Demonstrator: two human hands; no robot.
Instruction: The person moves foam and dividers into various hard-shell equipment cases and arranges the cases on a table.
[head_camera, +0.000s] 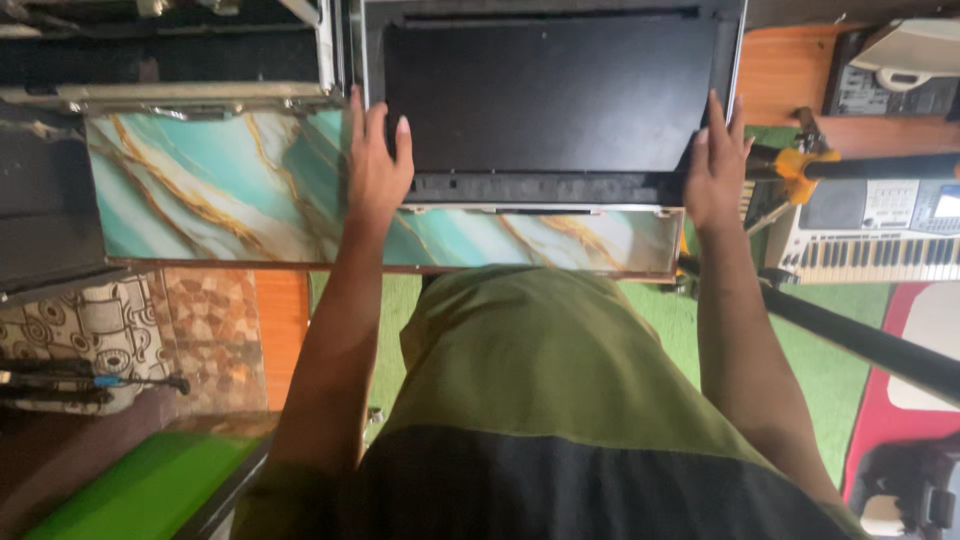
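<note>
A large flat black device (548, 92), like a keyboard turned face down, lies in an open case on a table with a teal and gold marbled top (210, 190). My left hand (377, 165) rests flat on the marbled top at the device's left edge, fingers spread. My right hand (715, 170) presses against the device's right end, fingers up along its side. Neither hand closes around anything. My green shirt fills the bottom middle.
A white electronic keyboard (870, 235) stands on the right, with a black pole (850, 335) crossing below it. An open metal-edged case (170, 60) sits at the upper left. Green carpet (830, 360) covers the floor, and a red mat (880, 420) lies at the right.
</note>
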